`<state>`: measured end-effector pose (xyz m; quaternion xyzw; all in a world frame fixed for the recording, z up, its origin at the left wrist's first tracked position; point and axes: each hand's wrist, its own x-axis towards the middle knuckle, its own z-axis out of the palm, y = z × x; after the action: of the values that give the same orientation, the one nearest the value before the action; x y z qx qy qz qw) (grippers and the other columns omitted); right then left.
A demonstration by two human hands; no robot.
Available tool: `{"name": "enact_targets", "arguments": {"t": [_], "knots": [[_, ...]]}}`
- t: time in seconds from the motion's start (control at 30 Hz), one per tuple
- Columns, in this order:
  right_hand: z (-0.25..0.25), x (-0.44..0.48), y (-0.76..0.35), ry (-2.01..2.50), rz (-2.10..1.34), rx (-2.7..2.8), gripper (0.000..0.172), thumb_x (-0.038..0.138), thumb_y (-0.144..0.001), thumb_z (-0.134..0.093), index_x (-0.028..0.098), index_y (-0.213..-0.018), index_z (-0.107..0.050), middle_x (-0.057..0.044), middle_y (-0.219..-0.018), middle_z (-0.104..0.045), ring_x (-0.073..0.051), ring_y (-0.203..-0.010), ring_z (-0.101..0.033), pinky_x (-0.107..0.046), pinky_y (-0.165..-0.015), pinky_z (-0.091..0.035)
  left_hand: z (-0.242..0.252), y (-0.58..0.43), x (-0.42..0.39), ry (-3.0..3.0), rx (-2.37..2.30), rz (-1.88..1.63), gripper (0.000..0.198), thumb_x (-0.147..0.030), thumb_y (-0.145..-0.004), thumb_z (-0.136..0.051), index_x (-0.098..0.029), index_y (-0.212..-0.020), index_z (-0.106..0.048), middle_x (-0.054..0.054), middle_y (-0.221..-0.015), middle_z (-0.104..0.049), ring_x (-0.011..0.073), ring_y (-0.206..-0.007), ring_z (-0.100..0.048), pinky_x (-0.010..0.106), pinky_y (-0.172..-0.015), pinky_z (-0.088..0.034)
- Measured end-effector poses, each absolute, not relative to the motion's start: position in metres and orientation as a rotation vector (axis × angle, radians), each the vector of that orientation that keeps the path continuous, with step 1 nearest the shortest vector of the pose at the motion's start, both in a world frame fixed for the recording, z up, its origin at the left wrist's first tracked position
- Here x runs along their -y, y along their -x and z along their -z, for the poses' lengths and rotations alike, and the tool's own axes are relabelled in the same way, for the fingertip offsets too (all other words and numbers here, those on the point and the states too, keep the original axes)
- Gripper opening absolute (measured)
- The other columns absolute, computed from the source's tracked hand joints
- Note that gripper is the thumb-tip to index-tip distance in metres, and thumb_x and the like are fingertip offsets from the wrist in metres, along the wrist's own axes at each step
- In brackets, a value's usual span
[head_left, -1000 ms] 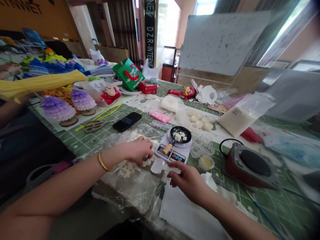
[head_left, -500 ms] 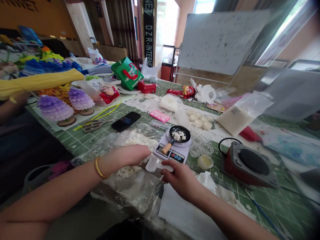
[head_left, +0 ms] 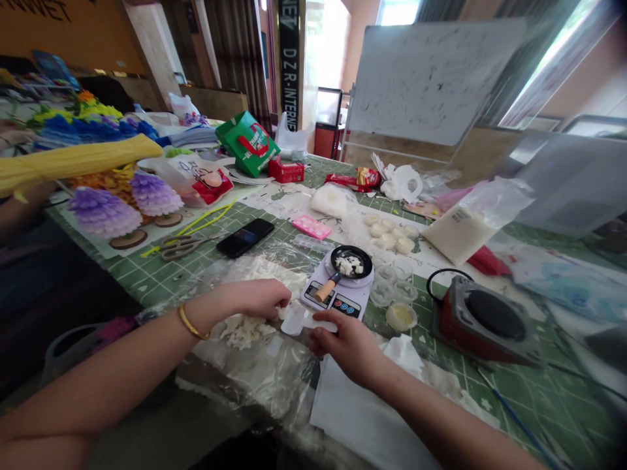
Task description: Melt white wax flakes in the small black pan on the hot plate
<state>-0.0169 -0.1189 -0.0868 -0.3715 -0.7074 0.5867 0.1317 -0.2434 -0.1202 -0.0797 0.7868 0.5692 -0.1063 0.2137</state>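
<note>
On crinkly clear plastic, left hand (head_left: 259, 299) pinches chunky white flakes (head_left: 243, 331), grip closed; right hand (head_left: 343, 343) pinches small translucent scoop (head_left: 300, 320) beside flat white scale (head_left: 337, 295).

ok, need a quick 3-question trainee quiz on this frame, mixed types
1. True or false: the small black pan sits on the digital scale.
2. What lies nearest the scissors? A) black phone B) red hotplate C) whiteboard
3. Fill in: the left hand wears a gold ____ at the wrist and rests on white flakes.

Key: 1 true; 2 A; 3 bracelet.
</note>
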Motion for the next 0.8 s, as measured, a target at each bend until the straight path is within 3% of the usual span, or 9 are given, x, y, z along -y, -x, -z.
{"name": "enact_targets", "arguments": {"t": [0.23, 0.37, 0.6, 0.8], "knots": [[0.109, 0.127, 0.019, 0.994, -2.020, 1.677, 0.033, 0.032, -0.077, -0.050, 0.016, -0.106, -0.048, -0.005, -0.081, -0.065, -0.015, -0.071, -0.064, -0.031, -0.068, -0.051, 0.081, 0.238, 0.124, -1.931, -1.580, 0.178, 0.025, -0.023, -0.060, -0.053, -0.019, -0.084, -0.057, 0.002, -0.079, -0.061, 0.0130, -0.061, -0.055, 0.020, -0.051, -0.038], [0.110, 0.127, 0.020, 1.017, -2.084, 1.573, 0.033, 0.030, -0.077, -0.050, 0.013, -0.105, -0.047, -0.007, -0.086, -0.064, -0.016, -0.072, -0.064, -0.032, -0.069, -0.052, 0.073, 0.239, 0.128, -2.079, -1.713, 0.170, 0.016, -0.021, -0.060, -0.051, -0.019, -0.075, -0.056, 0.002, -0.078, -0.060, 0.0150, -0.066, -0.055, 0.022, -0.054, -0.038], [0.091, 0.123, 0.015, 1.013, -1.491, 2.206, 0.033, 0.032, -0.082, -0.041, 0.017, -0.110, -0.052, -0.006, -0.081, -0.067, -0.016, -0.074, -0.064, -0.029, -0.069, -0.049, 0.069, 0.246, 0.128, -2.043, -1.889, 0.258, 0.010, -0.020, -0.059, -0.049, -0.019, -0.069, -0.053, 0.001, -0.064, -0.058, 0.0139, -0.057, -0.051, 0.022, -0.047, -0.031], [0.082, 0.130, 0.026, 0.988, -0.843, 2.591, 0.034, 0.025, -0.083, -0.037, 0.016, -0.113, -0.051, -0.013, -0.096, -0.065, -0.024, -0.090, -0.060, -0.035, -0.078, -0.045, 0.076, 0.237, 0.132, -2.154, -1.822, 0.362, 0.017, -0.019, -0.060, -0.051, -0.020, -0.074, -0.060, 0.004, -0.075, -0.064, 0.0177, -0.066, -0.056, 0.024, -0.052, -0.035]]}}
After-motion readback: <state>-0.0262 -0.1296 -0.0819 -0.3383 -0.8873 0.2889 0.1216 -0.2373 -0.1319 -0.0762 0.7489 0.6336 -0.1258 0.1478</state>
